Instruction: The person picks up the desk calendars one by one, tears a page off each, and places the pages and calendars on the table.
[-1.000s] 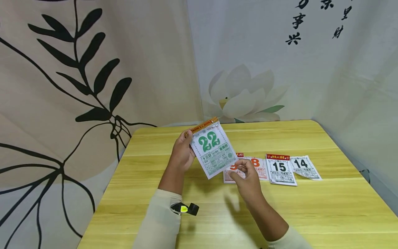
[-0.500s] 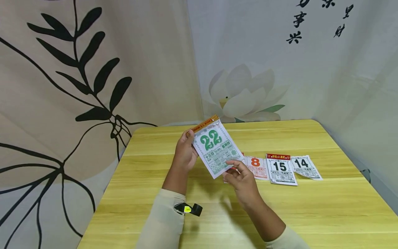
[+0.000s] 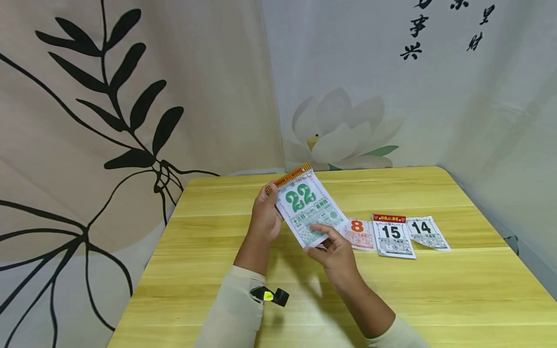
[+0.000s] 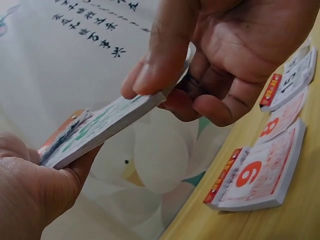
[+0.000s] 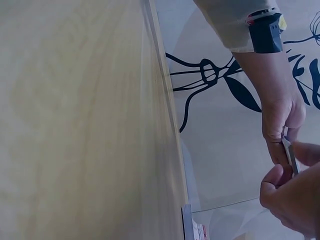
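Note:
A tear-off calendar (image 3: pixel 310 209) with a gold-and-red header and a green 22 is held tilted above the table. My left hand (image 3: pixel 265 217) grips it by its upper left edge, thumb on the front. At the bottom corner, my right hand (image 3: pixel 339 256) pinches the pad's end, a finger lying over the printed face. In the left wrist view, a white sheet edge (image 4: pixel 190 56) curls up beside the right hand's fingers. Edge-on in the right wrist view, the calendar (image 5: pixel 291 155) shows only as a thin strip between both hands.
Right of the hands lie a red 9 calendar (image 4: pixel 250 175), a red 8 sheet (image 3: pixel 360 234), a black 15 calendar (image 3: pixel 393 239) and a torn 14 sheet (image 3: pixel 428 233). They rest on the wooden table (image 3: pixel 470 290). A printed curtain (image 3: pixel 217 96) hangs behind.
The left hand and calendar have shifted slightly right. My right hand has moved left along the calendar's lower edge, its finger now over the lower face.

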A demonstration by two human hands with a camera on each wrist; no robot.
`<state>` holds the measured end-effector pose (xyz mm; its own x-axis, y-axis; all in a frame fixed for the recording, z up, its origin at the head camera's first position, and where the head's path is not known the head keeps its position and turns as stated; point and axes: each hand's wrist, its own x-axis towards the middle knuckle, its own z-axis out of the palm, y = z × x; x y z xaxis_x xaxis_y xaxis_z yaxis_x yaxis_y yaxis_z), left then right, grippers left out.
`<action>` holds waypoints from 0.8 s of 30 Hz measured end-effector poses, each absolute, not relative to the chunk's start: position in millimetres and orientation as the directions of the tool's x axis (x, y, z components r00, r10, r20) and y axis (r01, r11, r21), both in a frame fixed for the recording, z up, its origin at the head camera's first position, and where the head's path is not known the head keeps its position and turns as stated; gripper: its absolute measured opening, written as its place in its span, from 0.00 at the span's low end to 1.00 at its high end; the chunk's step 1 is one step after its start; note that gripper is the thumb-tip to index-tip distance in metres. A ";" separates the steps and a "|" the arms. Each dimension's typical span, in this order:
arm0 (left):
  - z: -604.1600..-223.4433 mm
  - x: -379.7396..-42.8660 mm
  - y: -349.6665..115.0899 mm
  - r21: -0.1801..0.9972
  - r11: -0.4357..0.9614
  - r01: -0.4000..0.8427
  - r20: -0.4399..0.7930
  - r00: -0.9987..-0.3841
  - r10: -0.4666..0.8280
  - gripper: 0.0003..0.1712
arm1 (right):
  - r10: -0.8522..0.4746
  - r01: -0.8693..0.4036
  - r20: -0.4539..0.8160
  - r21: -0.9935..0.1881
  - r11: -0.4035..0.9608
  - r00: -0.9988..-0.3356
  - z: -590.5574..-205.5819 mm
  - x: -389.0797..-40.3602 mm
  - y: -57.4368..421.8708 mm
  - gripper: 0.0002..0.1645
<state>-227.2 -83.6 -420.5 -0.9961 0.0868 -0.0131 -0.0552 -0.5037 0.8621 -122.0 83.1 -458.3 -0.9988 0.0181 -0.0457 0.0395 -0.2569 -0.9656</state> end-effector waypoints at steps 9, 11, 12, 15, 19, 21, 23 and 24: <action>-421.3 -224.0 -78.8 0.856 -0.511 -0.079 -0.030 -0.994 0.103 0.25 | 0.158 0.012 -0.038 -0.987 -0.161 -0.987 -461.6 -123.8 81.5 0.19; -421.4 -223.8 -78.1 0.855 -0.513 -0.078 -0.029 -0.994 0.102 0.25 | 0.195 0.006 -0.035 -0.989 -0.151 -0.980 -462.4 -124.4 81.6 0.16; -421.5 -223.7 -77.8 0.854 -0.514 -0.077 -0.029 -0.994 0.101 0.25 | 0.227 0.001 -0.030 -0.991 -0.130 -0.974 -462.7 -124.7 81.9 0.15; -421.7 -223.4 -76.1 0.853 -0.517 -0.076 -0.028 -0.995 0.099 0.24 | 0.330 -0.001 -0.022 -0.997 -0.071 -0.944 -463.8 -125.6 82.0 0.14; -422.8 -223.2 -73.1 0.854 -0.515 -0.076 -0.024 -0.994 0.107 0.24 | 0.432 -0.009 -0.003 -1.000 -0.024 -0.902 -466.2 -126.7 82.1 0.14; -423.6 -223.3 -71.8 0.856 -0.512 -0.075 -0.022 -0.994 0.108 0.23 | 0.454 -0.024 0.017 -1.000 -0.009 -0.891 -467.6 -126.7 82.2 0.13; -424.4 -223.2 -70.6 0.859 -0.507 -0.072 -0.024 -0.994 0.102 0.23 | 0.469 -0.043 0.047 -0.999 0.020 -0.882 -468.4 -126.0 82.5 0.11; -424.7 -223.3 -70.1 0.861 -0.504 -0.071 -0.024 -0.995 0.100 0.23 | 0.473 -0.054 0.066 -0.998 0.039 -0.878 -468.7 -125.4 82.5 0.11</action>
